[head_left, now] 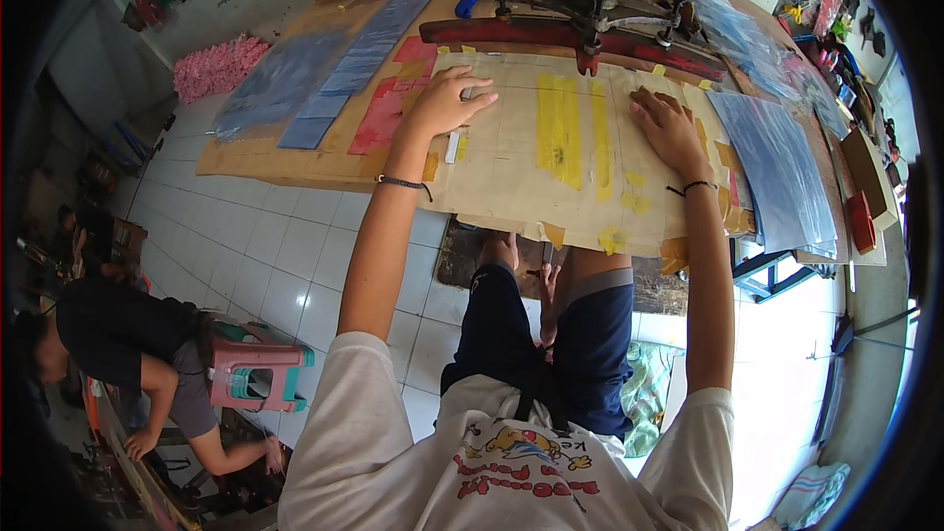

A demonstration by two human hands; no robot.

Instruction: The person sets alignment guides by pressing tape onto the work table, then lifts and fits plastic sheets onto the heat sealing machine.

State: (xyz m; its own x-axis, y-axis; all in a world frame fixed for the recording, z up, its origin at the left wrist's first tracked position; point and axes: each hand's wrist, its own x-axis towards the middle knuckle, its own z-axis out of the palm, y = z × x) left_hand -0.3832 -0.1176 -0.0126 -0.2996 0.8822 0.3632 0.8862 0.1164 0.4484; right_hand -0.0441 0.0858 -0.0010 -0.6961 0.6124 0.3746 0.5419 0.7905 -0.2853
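In front of me a tan sheet (492, 177) lies on the worktable, with yellow tape strips (558, 128) across its middle and tape pieces at its edges. My left hand (447, 103) rests at its far left part, thumb and fingers apart, beside a small grey piece whose kind I cannot make out. On the far right part lies my right hand (671, 128), fingers stretched forward and flat. Just beyond both hands runs the long red bar (492, 36) of a press-like machine (595, 0). Its red-tipped centre post stands over the sheet's far edge.
Clear bluish plastic sheets lie on the left (369, 34) and right (772, 162) of the wooden table (256, 165). Red sheet pieces (383, 118) show by my left hand. A blue-handled tool (469, 2) lies farther back. At lower left, another person (128, 334) bends beside a pink stool (258, 364).
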